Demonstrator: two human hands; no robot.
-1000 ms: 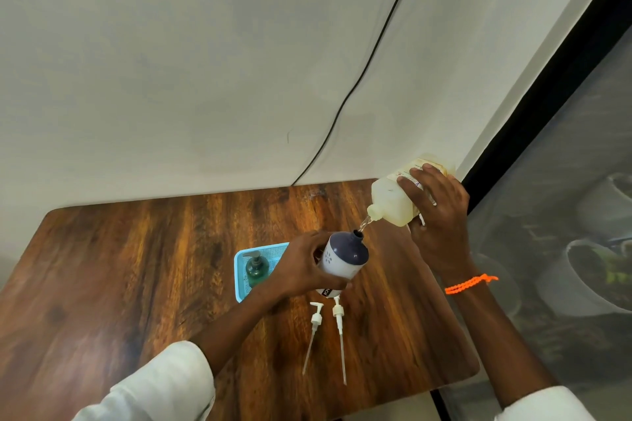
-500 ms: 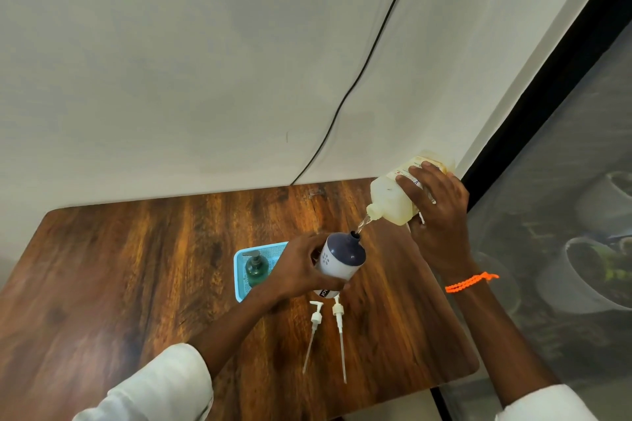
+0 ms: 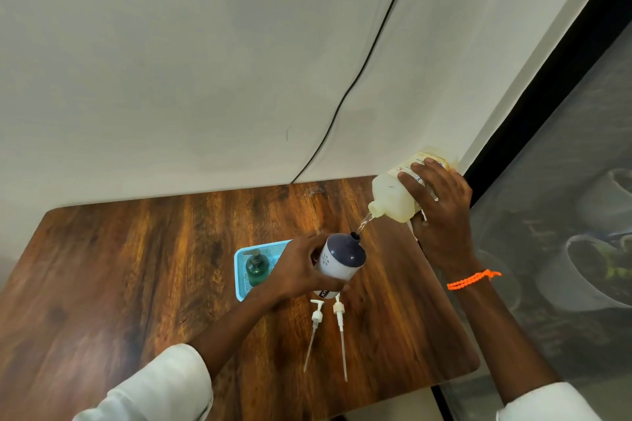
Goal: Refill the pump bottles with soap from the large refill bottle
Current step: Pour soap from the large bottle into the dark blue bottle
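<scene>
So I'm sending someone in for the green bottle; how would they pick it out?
On the wooden table, find the light blue tray left of the hands. The green pump bottle stands in it, the only bottle with its pump on.

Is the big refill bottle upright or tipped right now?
Tipped: the refill bottle points down-left, a thin soap stream running into the navy-topped pump bottle.

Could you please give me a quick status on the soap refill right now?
Right hand tips refill bottle, soap streaming. Left hand holds white-and-navy pump bottle tilted under the spout. Two pump heads on table, clear of pour.
</scene>
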